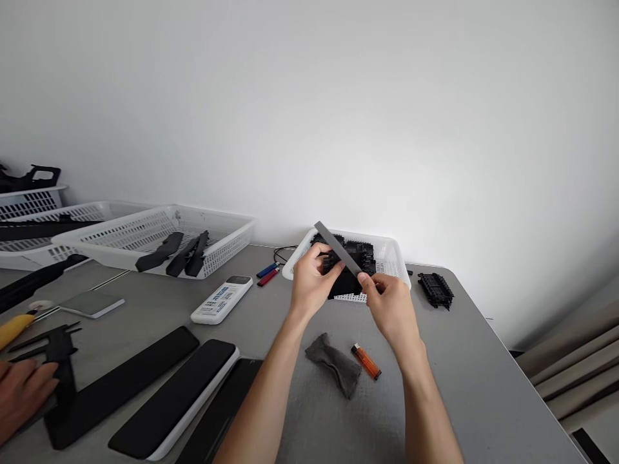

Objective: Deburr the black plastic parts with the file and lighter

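Two bare hands are meeting above the table point(483, 386), toward its far right corner. The left hand point(309, 280) is pinching a black ridged part point(330, 261) between thumb and bent fingers, probably to steady it and leave its upper side free. The right hand point(389, 303) is gripping the near end of a grey flat bar point(336, 246) between thumb and curled fingers; the bar is slanting across the part, and whether the two are touching I cannot tell. Holding the bar by one end is seemingly leaving its length clear. Below and behind them, a white basket point(388, 252) is sitting by the table's far edge, perhaps so that the similar black pieces point(360, 250) in it are lying within reach. One black block point(435, 290) is resting alone by the far right corner, seemingly set apart from the others. Between the forearms, a grey cloth point(333, 364) and an orange lighter point(366, 361) are lying nearer the front edge, likely handy for either hand. Farther left, another person's hand point(26, 393) is resting on a black caliper point(60, 361), well apart from this work.
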A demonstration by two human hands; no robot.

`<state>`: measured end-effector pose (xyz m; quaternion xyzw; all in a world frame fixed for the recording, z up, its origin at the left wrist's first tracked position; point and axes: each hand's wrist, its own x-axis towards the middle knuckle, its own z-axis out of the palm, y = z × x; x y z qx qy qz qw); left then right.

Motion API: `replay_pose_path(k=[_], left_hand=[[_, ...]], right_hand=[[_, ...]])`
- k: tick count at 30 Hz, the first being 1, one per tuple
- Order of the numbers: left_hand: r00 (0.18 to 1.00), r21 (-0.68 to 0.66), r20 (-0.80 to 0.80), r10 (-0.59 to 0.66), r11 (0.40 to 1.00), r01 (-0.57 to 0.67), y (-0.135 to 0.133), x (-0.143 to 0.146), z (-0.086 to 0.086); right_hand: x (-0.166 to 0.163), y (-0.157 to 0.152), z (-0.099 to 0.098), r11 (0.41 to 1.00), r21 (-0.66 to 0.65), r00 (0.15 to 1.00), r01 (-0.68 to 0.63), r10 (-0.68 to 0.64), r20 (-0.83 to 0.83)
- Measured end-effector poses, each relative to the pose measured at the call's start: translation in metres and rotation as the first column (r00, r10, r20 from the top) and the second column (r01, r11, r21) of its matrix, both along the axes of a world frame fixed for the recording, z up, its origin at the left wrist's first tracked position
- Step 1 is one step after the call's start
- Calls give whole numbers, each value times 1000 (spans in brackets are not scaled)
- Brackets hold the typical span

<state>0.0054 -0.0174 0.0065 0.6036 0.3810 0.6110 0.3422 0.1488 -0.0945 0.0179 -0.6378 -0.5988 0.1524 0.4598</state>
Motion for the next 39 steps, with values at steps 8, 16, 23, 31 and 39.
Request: replay_pose_path(k=[8, 16, 23, 31, 39], left_hand=[[997, -1, -34, -69, 998, 69, -1, -1, -2], [914, 196, -399, -73, 967, 163, -15, 12, -2], [952, 129, -292, -94, 982, 136, -16, 7, 2], [994, -101, 109, 13, 995, -2, -3, 4, 2], [954, -218, 300, -9, 973, 78, -2, -2, 5]], right_hand=[[17, -1, 6, 989, 53, 980, 138, -128, -154], [9, 4, 7, 974, 1, 969, 225, -224, -105], [27, 13, -1, 991, 86, 960, 102, -75, -271], [26, 12, -1, 997, 50, 958, 59, -42, -285], [25, 14, -3, 998, 11, 970, -60, 60, -237]])
